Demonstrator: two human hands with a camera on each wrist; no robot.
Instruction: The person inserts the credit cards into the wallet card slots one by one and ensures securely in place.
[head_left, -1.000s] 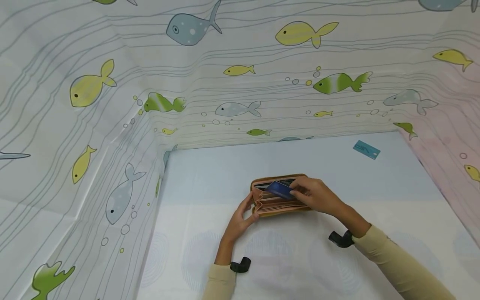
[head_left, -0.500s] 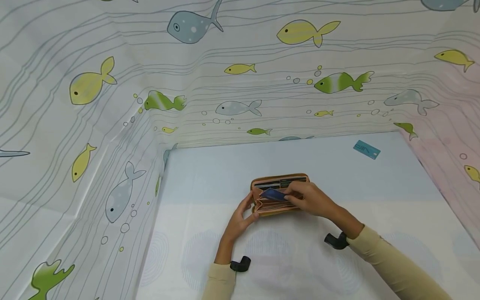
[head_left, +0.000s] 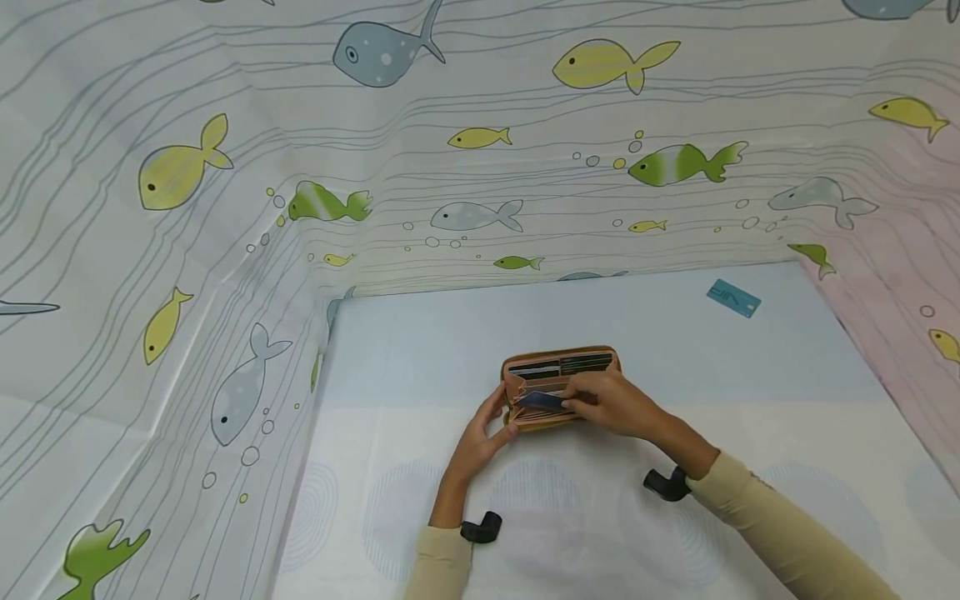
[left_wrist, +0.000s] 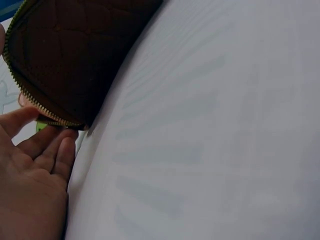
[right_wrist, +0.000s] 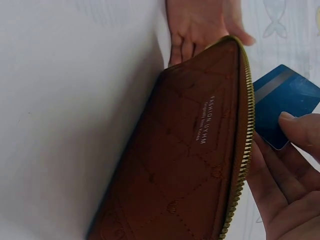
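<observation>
An unzipped brown wallet [head_left: 516,385] stands spread open on the white table, its pink-lined compartments facing up. My left hand [head_left: 477,442] grips the wallet's left end, thumb at the near side and fingers at the far side. Between thumb and fingers, my right hand [head_left: 617,404] pinches a dark blue card [head_left: 538,401] that slants over the middle compartments. The right wrist view shows this card [right_wrist: 287,97] with a grey stripe, beyond the zipper teeth and still above the rim. Dark cards [head_left: 585,363] fill slots along the wallet's far inner side.
A teal card [head_left: 733,298] lies flat at the table's back right. Fish-printed sheeting [head_left: 480,179] rises behind the table and along its sides. Black wrist cameras [head_left: 482,528] sit at both sleeve cuffs.
My right hand has moved left and slightly toward me, bringing the blue card from over the far slots down to the middle compartments. The left hand and wallet have stayed nearly still.
</observation>
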